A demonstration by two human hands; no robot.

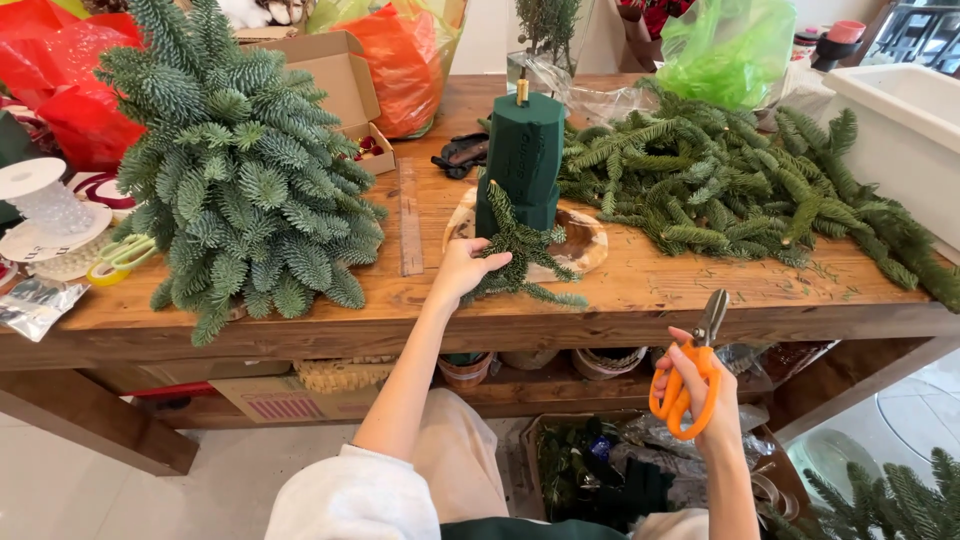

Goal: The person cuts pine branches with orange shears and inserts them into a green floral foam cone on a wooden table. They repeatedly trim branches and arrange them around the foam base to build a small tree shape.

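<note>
My left hand (466, 266) grips a short fir sprig (523, 250) and holds it against the base of a tall dark green foam block (523, 150). The block stands upright on a round wooden slice (586, 240) on the wooden workbench (640, 300). A thin wooden stick pokes out of the block's top. My right hand (700, 385) is below the bench's front edge and holds orange-handled scissors (688, 380), blades pointing up and closed. To the left stands a finished small tree of fir branches (240, 170).
A heap of loose fir branches (740, 180) covers the bench's right half. A wooden ruler (410, 215), an open cardboard box (335, 80), black pruners (462, 153), ribbon spools (45, 205), red, orange and green bags and a white tub (900, 120) surround it. Pots and boxes sit underneath.
</note>
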